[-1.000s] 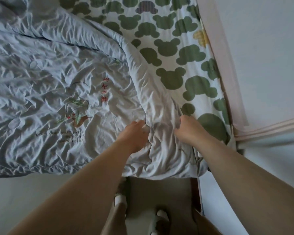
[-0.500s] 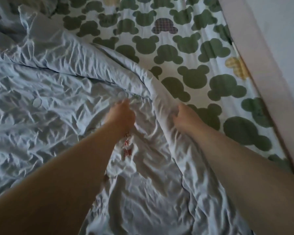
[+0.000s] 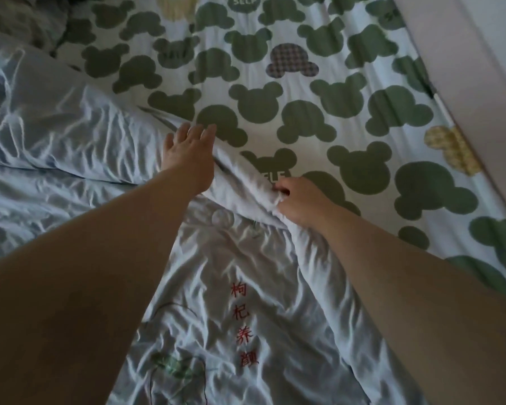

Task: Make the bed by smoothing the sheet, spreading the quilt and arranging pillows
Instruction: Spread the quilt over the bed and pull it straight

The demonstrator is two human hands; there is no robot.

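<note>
Centrally, shows quilt [image 3: 246, 273] (pale blue-grey, heavily creased) spread over left and lower field, its edge running diagonally from upper left to lower right. Leaves bare, beyond that edge, sheet [image 3: 319, 92]: white, printed with green bear heads, a few in plaid or yellow check, some lettered SELF; flat, with faint folds only.

Places left hand [image 3: 187, 153] palm down on quilt at the fold, fingers straight and slightly spread, tips at the boundary between quilt and sheet; grasps nothing. Places right hand [image 3: 301, 203] lower and further right on the same edge, apart from the left. Curls its fingers [image 3: 288, 187] and thumb round a small bunch of quilt, pinching it where it meets sheet. Extends both bare forearms from the lower corners toward mid-field.

Carries, on quilt between the forearms, a vertical column of red characters [image 3: 244, 320]. Carries also, left of these, a green embroidered motif [image 3: 173, 366], partly hidden by the left forearm. Includes, along the right margin, a pale pink rail [image 3: 438, 68] bordering sheet, and at upper left a dark grey fabric mass [image 3: 27, 21] (kind not discernible).
</note>
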